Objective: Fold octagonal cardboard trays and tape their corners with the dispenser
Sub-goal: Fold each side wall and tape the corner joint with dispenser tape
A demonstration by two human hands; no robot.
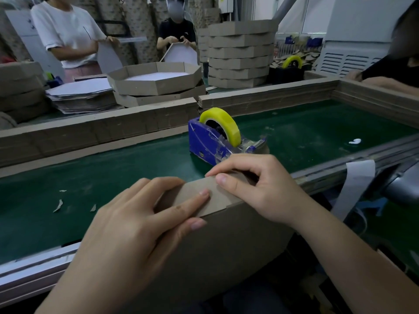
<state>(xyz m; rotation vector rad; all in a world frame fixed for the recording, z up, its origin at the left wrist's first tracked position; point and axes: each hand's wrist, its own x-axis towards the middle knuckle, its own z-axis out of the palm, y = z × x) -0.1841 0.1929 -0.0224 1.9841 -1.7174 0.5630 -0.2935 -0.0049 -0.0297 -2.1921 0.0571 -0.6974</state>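
Logging the hold: where does the tray sit, and what has it? (observer)

Operator: I read the tray (226, 245) as stood on edge at the near rim of the bench (90, 177), one corner uppermost, with the tape dispenser (210, 143) just beyond it. Left grip (140, 218) clasps the folded wall, fingers laid flat over it and thumb on the broad face. Right grip (260, 191) pinches the corner itself, thumb on the near side, forefinger over the far side. I cannot tell whether tape is on that corner.

Observer: Handling?

Operator: My judgement: light, thin greyboard. It is stiff across the panels but springy at the creases, so I expect the walls to splay if released. The surface is matte and not slippery, and it would dent under a hard squeeze. Take hold on the walls either side of the corner, close to the fold, with flat finger pressure. One grip should hold the joint while the other fetches tape
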